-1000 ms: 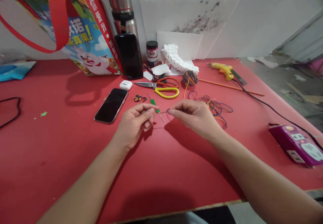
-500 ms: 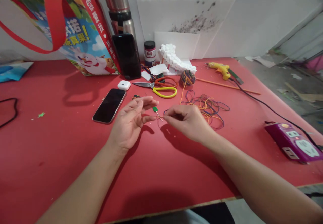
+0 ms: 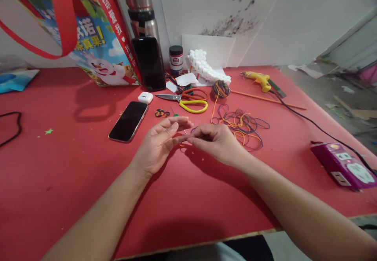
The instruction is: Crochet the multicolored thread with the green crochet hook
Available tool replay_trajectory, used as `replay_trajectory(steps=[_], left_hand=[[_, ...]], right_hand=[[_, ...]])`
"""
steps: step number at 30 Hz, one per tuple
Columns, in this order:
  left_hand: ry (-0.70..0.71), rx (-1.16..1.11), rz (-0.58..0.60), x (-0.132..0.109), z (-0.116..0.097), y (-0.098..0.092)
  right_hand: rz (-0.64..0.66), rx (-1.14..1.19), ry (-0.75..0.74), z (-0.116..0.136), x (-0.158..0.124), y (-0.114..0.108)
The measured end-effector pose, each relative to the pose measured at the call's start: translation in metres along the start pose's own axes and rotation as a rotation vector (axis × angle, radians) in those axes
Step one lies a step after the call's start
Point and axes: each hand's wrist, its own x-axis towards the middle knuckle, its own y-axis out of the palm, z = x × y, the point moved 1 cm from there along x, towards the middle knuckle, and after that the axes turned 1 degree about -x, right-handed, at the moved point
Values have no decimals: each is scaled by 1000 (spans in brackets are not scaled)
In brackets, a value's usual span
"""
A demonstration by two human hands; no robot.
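My left hand [image 3: 160, 141] is held palm up with its fingers stretched out, and the tip of one finger touches or nearly touches my right fingertips. My right hand [image 3: 216, 141] pinches a thin yarn strand between thumb and forefinger; a short orange bit of yarn [image 3: 182, 145] shows just below the fingers. Partly behind my left fingers lies a thin metal tool with a green handle [image 3: 176, 115]. A loose tangle of orange and purple yarn [image 3: 243, 125] spreads to the right, leading from a yarn ball [image 3: 220, 89]. A small multicoloured yarn piece [image 3: 161, 113] lies behind my left hand.
Scissors [image 3: 191, 100], a phone [image 3: 129, 121] and a white earbud case [image 3: 145, 97] lie on the red table [image 3: 73, 182]. A gift bag [image 3: 103, 57], flask [image 3: 144, 21] and jar [image 3: 176, 61] stand behind. A glue gun [image 3: 257, 80] and purple power socket [image 3: 343, 167] are right.
My left hand has shifted slightly right and its fingers now cover more of the green-handled tool. The small multicoloured yarn piece has come more into sight.
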Motion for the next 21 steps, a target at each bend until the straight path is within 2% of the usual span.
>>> replay_trajectory(steps=[5, 10, 16, 21], left_hand=[[-73, -66, 7, 2, 3, -1], [-85, -9, 11, 2, 3, 0], [-148, 37, 48, 0, 7, 3], [-163, 21, 53, 1, 9, 2]], right_hand=[[-22, -1, 20, -1, 1, -1], [7, 8, 29, -2, 0, 0], [72, 132, 32, -1, -2, 6], [63, 142, 41, 1, -2, 6]])
